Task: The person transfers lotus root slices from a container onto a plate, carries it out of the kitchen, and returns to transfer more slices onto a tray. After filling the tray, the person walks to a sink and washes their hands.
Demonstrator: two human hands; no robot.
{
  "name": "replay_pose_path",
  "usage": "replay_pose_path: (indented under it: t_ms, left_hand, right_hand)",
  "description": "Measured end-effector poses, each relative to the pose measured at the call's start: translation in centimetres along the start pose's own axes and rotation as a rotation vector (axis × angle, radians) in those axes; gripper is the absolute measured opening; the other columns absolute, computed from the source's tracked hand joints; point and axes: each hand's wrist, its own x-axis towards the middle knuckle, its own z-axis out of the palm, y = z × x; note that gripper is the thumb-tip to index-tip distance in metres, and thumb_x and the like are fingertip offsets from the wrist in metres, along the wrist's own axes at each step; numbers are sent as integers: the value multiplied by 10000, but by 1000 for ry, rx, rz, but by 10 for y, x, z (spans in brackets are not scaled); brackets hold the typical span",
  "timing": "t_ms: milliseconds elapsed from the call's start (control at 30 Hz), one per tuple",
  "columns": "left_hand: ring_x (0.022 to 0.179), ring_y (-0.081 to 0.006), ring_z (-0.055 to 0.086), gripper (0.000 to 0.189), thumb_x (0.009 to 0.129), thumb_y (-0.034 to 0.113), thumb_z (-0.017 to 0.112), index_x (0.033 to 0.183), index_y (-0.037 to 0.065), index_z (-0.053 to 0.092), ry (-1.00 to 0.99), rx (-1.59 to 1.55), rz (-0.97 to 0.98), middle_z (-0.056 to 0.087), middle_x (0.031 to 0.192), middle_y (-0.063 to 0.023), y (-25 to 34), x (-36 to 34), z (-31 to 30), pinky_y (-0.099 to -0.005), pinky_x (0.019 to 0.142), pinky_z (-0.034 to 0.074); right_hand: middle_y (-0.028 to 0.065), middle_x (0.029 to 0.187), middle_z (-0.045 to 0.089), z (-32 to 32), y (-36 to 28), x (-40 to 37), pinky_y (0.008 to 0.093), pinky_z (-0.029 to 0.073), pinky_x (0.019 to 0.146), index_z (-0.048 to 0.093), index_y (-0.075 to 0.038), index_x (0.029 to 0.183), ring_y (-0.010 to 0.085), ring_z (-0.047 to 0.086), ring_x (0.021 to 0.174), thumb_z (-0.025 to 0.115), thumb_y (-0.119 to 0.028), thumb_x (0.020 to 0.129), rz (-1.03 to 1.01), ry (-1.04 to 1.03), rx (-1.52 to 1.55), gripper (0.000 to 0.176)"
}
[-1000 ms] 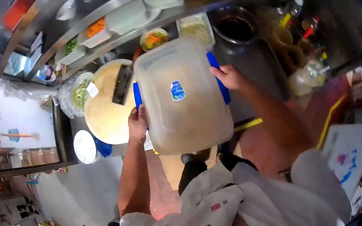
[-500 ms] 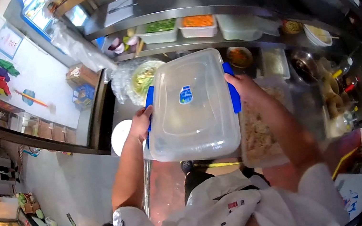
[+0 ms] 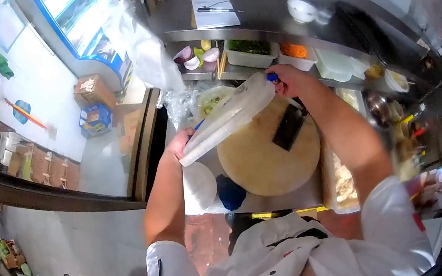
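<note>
A translucent plastic container lid [image 3: 231,113] with blue latches is held between my two hands, tilted nearly edge-on above the counter. My left hand [image 3: 179,143] grips its lower left end. My right hand [image 3: 288,80] pinches the upper right end beside a blue latch. Below the lid lies a round chopping board [image 3: 259,169], with a dark-bladed cleaver [image 3: 289,128] on it. A dark blue cloth [image 3: 231,192] and a white round plate [image 3: 200,186] sit left of the board. Behind the lid, a bowl of sliced greens [image 3: 208,103] is partly hidden.
To the right of the board stands a tub of pale food [image 3: 343,184]. Shelves behind hold a tub of chopped greens [image 3: 250,50], a tub of orange shreds [image 3: 295,54], cut onions [image 3: 210,55] and a white bowl [image 3: 302,9]. Clear plastic wrap [image 3: 177,107] bunches at the left.
The lid has turned from facing me broadly to nearly edge-on and moved up and away. My view has shifted left, and the chopping board, cleaver and blue cloth now show.
</note>
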Motion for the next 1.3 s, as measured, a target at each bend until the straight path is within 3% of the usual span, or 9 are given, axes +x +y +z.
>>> replay_pose_path:
  t_ms: [267, 700, 767, 900, 967, 1100, 1200, 1233, 1300]
  left_hand:
    - [779, -239, 690, 313, 989, 203, 442, 1106, -9, 639, -81, -108, -104, 698, 938, -145, 7, -18, 2, -401, 704, 584]
    - [784, -242, 698, 269, 955, 222, 507, 1077, 27, 646, -42, -46, -74, 698, 945, -134, -1, -37, 3, -393, 706, 586]
    - [850, -237, 713, 300, 952, 220, 555, 1154, 18, 648, -17, -53, -100, 718, 1001, -124, -19, -33, 1, -383, 769, 589]
    - [832, -194, 685, 343, 963, 225, 577, 1198, -14, 650, -44, 190, 167, 715, 1030, -114, -78, -33, 37, -342, 707, 561]
    - [865, -166, 620, 320, 969, 264, 600, 1187, 40, 666, -50, 275, 86, 686, 1029, -60, -121, -8, 58, -324, 716, 497]
    - [1094, -237, 576, 560, 980, 392, 628, 1444, 117, 477, -316, 214, 92, 563, 1324, -89, -166, -12, 139, -404, 921, 479]
    - [1257, -269, 506, 678, 984, 413, 619, 1532, 129, 338, -584, -7, 37, 473, 1435, -99, -153, -62, 187, -434, 1035, 438]
    - [1329, -283, 461, 724, 987, 417, 612, 1559, 134, 270, -744, -217, -19, 435, 1470, -99, -150, -73, 196, -444, 1081, 410]
    - [1266, -264, 503, 767, 971, 388, 639, 1570, 130, 235, -716, -163, 60, 443, 1453, -113, -166, -75, 205, -402, 1042, 430]
  right_hand:
    - [-37, 577, 424, 5, 7, -8, 220, 266, 407, 477, -163, 705, 84, 360, 439, 680, -332, 895, -4, 82, -34, 325]
    - [-35, 601, 485, 8, 30, -32, 240, 287, 406, 534, -159, 731, 89, 401, 448, 663, -326, 917, -119, 19, 17, 280]
    - [-34, 616, 506, 5, 34, -47, 242, 293, 405, 562, -151, 751, 89, 413, 451, 659, -334, 921, -179, 42, -37, 268]
    - [-27, 672, 563, -7, 43, -100, 250, 335, 430, 645, -105, 840, 83, 461, 497, 644, -379, 936, -305, 23, -182, 291]
    - [-24, 692, 577, -10, 48, -131, 252, 346, 441, 663, -89, 865, 78, 479, 517, 638, -396, 943, -343, -17, -236, 317]
    - [16, 669, 623, -16, 54, -174, 316, 427, 498, 666, -31, 827, 116, 554, 544, 614, -422, 968, -400, 189, -416, 419]
    - [146, 605, 600, -24, 61, -171, 383, 479, 555, 625, 17, 704, 204, 607, 551, 583, -404, 975, -573, 296, -1086, 502]
    - [203, 677, 646, -34, 87, -134, 434, 502, 565, 646, 16, 723, 289, 658, 600, 533, -393, 982, -846, 435, -1348, 497]
    - [241, 852, 696, -11, 111, -108, 500, 546, 692, 712, -3, 836, 374, 697, 779, 515, -323, 947, -693, 451, -1562, 391]
